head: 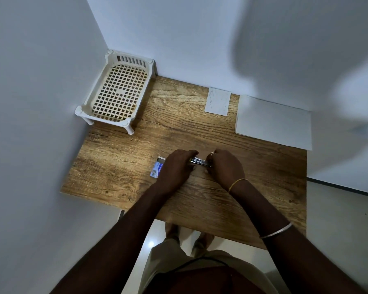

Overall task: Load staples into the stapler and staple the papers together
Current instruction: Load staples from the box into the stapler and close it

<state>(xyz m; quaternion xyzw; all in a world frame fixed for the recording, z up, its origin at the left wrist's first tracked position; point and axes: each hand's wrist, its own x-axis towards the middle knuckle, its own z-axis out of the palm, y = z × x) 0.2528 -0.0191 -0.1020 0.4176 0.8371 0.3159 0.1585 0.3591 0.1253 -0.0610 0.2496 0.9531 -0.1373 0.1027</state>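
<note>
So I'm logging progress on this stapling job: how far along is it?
Early. Done: the staple box is out on the table, beside the left hand. In hand: both hands grip the stapler, the right hand at its other end; whether staples are in cannot be told. Left: the papers lie untouched at the far right edge, not yet stapled.

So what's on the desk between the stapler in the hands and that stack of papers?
Nothing: in the head view, only bare wooden desk lies between the stapler and the papers.
</note>
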